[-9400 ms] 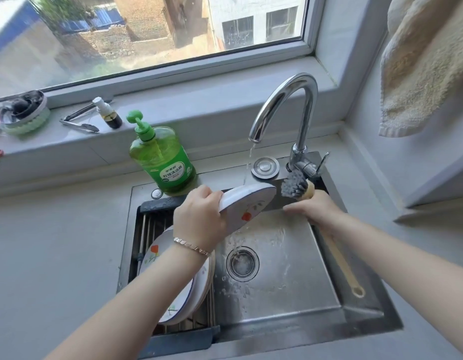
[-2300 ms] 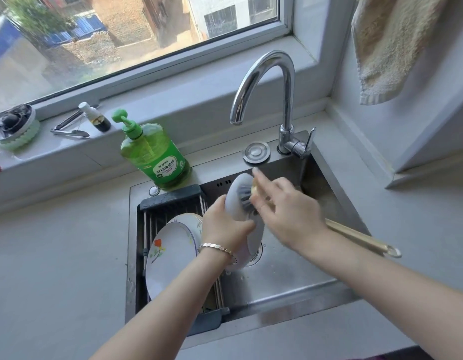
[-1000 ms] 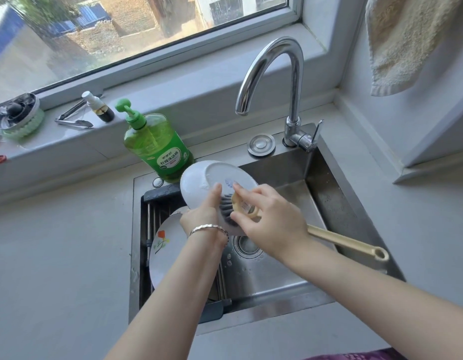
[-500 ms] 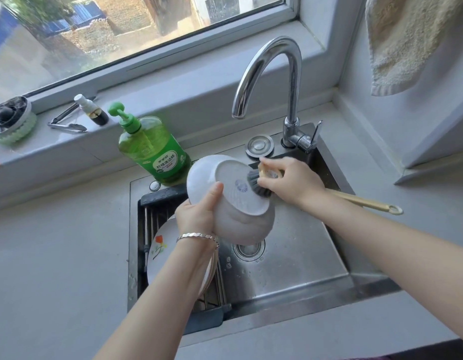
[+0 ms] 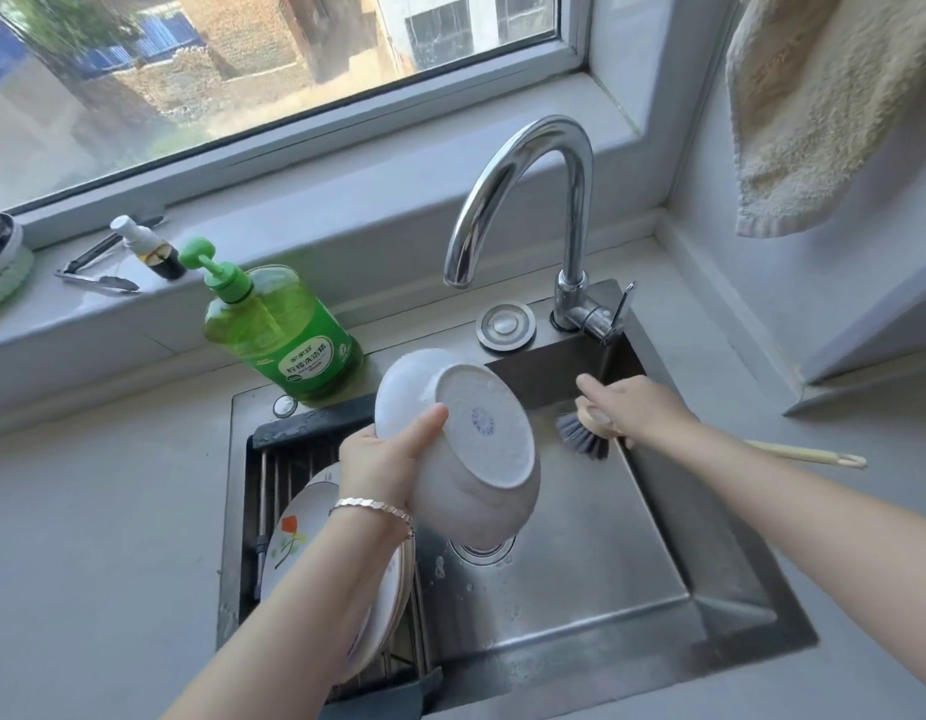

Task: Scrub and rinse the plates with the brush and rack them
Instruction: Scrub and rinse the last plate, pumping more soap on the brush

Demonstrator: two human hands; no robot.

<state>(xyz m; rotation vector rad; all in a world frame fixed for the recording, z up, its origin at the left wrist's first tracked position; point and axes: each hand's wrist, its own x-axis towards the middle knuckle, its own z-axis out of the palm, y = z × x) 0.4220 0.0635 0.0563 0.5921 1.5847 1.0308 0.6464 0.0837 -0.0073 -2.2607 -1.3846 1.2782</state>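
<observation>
White ceramic fills the left grip [image 5: 383,459]: thumb hooked over the rim and fingers behind a deep white plate [image 5: 481,449], held tilted above the steel sink [image 5: 606,563] with its wet, blue-stamped underside towards the camera. The right grip [image 5: 632,407] is closed round the neck of a wooden-handled brush [image 5: 580,433]. The grey bristles sit just beside the plate, not touching it, and the forefinger stretches straight up towards the lever [image 5: 619,309] of the chrome gooseneck tap [image 5: 523,163]. No stream shows at the spout.

I judge the scrub of this plate to be finished or paused, with the rinse next. That calls for nudging the lever open with the brush-laden hand, then bringing the plate up under the spout and turning it. A wet rim held mostly by one thumb could slip.

Left of the basin, flower-painted plates [image 5: 305,537] already stand in the dark slatted rack [image 5: 305,423]. A green soap bottle [image 5: 279,330] stands on the bench [image 5: 113,511] behind.
</observation>
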